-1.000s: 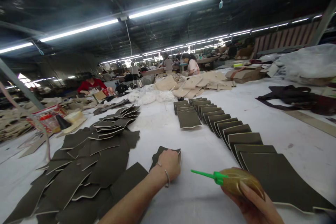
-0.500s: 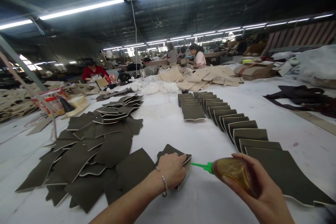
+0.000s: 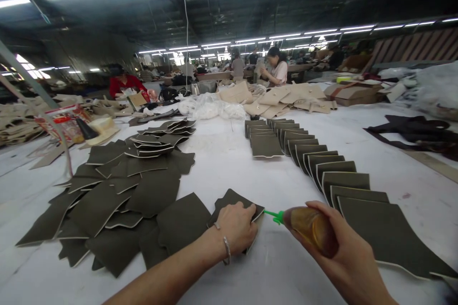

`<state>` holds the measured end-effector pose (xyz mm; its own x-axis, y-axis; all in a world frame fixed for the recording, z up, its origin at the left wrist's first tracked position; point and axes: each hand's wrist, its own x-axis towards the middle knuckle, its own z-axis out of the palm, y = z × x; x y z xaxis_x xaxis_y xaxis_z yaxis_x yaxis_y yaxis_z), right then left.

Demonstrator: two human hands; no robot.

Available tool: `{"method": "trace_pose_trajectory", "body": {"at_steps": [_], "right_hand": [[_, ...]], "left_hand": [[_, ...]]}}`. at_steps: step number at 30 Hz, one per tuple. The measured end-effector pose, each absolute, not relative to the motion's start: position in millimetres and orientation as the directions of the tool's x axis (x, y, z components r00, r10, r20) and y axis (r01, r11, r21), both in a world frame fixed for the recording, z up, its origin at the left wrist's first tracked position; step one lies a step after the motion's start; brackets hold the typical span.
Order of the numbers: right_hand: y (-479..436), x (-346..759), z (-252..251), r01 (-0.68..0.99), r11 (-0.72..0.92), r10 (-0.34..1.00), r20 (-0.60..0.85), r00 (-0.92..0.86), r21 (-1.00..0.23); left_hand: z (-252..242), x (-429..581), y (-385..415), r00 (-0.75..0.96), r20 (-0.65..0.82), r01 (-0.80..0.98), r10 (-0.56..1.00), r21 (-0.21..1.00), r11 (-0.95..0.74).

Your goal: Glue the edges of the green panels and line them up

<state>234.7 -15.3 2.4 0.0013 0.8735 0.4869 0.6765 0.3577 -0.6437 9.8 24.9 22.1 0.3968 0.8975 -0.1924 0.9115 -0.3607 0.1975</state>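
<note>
My left hand (image 3: 236, 228), with a silver bangle at the wrist, is closed on a dark olive panel (image 3: 232, 200), its fingertips near the right corner. In my right hand (image 3: 348, 248) is a soft bottle (image 3: 310, 228) of amber liquid. The bottle's green nozzle (image 3: 275, 216) points left, its tip at the panel's right corner. A loose pile of like panels (image 3: 153, 190) lies to the left. On the right, a curved row of overlapping panels (image 3: 338, 169) runs back from a large front panel (image 3: 393, 233).
Beige pieces (image 3: 275, 97) and clear plastic bags (image 3: 216, 107) lie at the table's back. A box (image 3: 352, 93) stands back right, near dark cloth (image 3: 415, 131). A pole (image 3: 30, 76) rises at left. Other people sit farther off.
The nozzle tip has moved up to the panel's corner, and the bottle has shifted slightly left. The view has tilted a little downward. A seated person in the background has raised their hands.
</note>
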Motion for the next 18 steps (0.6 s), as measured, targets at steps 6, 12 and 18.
{"method": "trace_pose_trajectory", "body": {"at_steps": [6,12,18], "right_hand": [[-13,236,8,0.650,0.213,0.923,0.369,0.111,-0.730],[-13,239,7,0.582,0.150,0.954,0.272,0.128,-0.799],[-8,248,0,0.594,0.152,0.946,0.291,0.145,-0.790]], "left_hand": [[26,10,23,0.389,-0.223,0.914,0.894,0.213,-0.345],[24,10,22,0.376,-0.227,0.918,0.898,0.220,-0.329],[26,10,22,0.385,-0.255,0.915,0.887,0.231,-0.331]]}}
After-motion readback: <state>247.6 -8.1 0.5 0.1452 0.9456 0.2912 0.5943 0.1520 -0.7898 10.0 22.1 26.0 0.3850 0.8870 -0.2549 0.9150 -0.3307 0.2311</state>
